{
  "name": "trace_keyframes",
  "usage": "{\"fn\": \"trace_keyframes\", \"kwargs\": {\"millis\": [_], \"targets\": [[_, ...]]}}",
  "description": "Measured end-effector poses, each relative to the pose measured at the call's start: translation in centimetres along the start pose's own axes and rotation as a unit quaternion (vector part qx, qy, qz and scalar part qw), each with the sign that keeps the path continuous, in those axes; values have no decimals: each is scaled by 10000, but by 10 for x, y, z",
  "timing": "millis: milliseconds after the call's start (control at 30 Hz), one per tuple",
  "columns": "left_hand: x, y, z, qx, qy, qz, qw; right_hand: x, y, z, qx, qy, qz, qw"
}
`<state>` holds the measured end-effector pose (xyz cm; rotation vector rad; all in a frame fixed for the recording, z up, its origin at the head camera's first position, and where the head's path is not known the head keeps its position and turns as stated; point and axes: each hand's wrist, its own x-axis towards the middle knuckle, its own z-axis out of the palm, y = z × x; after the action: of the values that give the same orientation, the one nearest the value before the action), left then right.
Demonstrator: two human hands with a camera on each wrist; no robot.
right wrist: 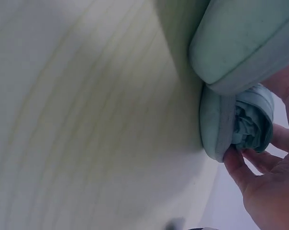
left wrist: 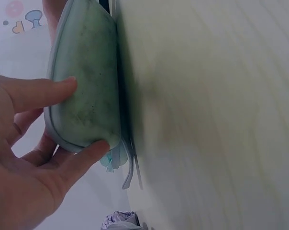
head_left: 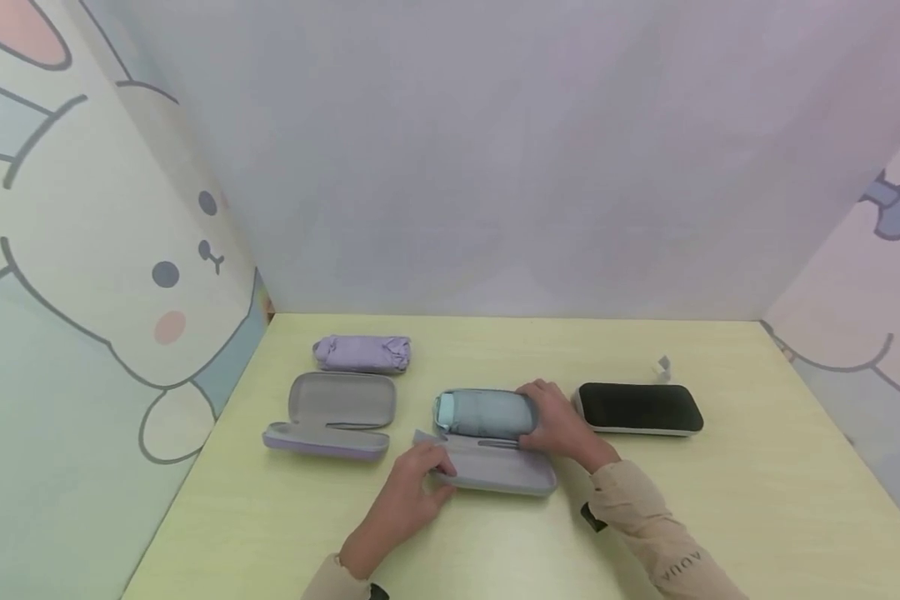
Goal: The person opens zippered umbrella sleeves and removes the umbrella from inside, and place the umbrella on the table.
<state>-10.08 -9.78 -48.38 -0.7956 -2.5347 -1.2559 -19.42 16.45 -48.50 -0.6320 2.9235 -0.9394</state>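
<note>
In the middle of the table an umbrella case (head_left: pixel 495 467), grey inside and pale green outside, lies open. A folded blue-grey umbrella (head_left: pixel 487 414) with a light teal band rests in its far half. My left hand (head_left: pixel 412 487) grips the left end of the near half, thumb on the outer shell (left wrist: pixel 89 76) in the left wrist view. At the right end, my right hand (head_left: pixel 558 421) holds the far half together with the umbrella's end. The right wrist view shows its fingers around the case edge, beside the gathered teal fabric (right wrist: pixel 252 127).
At the left lies an open purple case (head_left: pixel 326 440) with a grey lining. Behind it is a folded purple umbrella (head_left: pixel 362 353). A black-topped case (head_left: pixel 637 408) with a pale rim sits right of my right hand, a small whitish tag (head_left: pixel 663 368) behind it.
</note>
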Motion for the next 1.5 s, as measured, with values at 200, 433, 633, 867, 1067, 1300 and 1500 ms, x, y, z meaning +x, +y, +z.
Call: {"fn": "trace_keyframes", "kwargs": {"millis": [200,433,633,867,1067,1300,1500], "targets": [[0,2,-1,66,277,146,9995,0,0,1,107,246,-178,9995],[0,3,-2,-37,347,74,9994,-2,2,-2,790,307,-240,9961],[0,3,-2,-101,363,24,9993,-6,5,-3,1860,332,-257,9817],[0,2,-1,-139,402,37,9991,-8,6,-5,2345,561,-41,9705],[0,0,-1,-181,439,72,9988,-10,4,-8,2627,729,264,9618],[-1,-2,-1,-265,513,238,9980,-15,1,-13,3326,790,504,9384],[-3,-4,-1,-266,562,325,9975,-19,0,-17,3766,927,441,9207]]}}
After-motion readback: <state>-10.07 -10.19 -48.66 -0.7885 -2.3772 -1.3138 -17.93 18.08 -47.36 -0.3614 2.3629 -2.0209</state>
